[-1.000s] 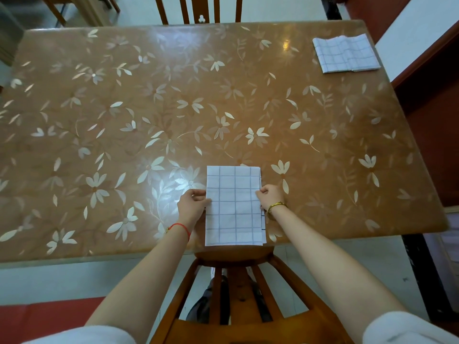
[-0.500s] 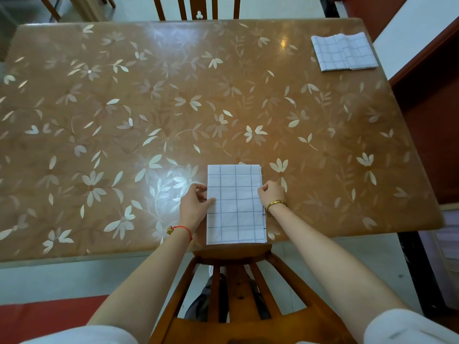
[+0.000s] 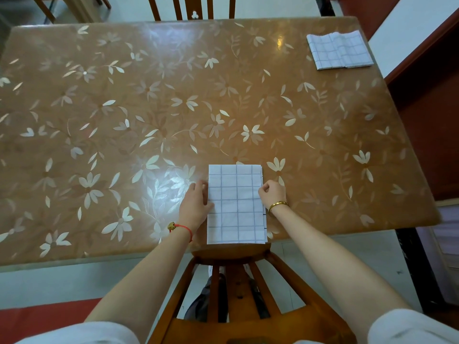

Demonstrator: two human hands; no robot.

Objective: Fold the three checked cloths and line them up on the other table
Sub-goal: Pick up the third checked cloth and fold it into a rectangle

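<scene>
On the left side I see only the bare table (image 3: 99, 135) with its flower pattern; no cloth lies there. Going toward the middle, at the near edge, my left hand (image 3: 196, 204) rests flat with the fingers held together, and it presses against the left edge of the folded cloth (image 3: 236, 204). This cloth is a narrow upright rectangle and lies on the table just above the back of a wooden chair (image 3: 231, 259). On its other side my right hand (image 3: 272, 193) is curled, the fingertips touching the right edge of the cloth; I cannot tell if it pinches the layers or only pushes them straight. Far to the right, in the far corner, a second checked cloth (image 3: 339, 49) lies folded, well apart from the first.

I judge that two cloths are folded, or nearly so, and the one between my hands is only being squared. A third cloth is not in view, and the other table is not clearly in view either. So the third fold, if not done, and the lining up are left.
</scene>
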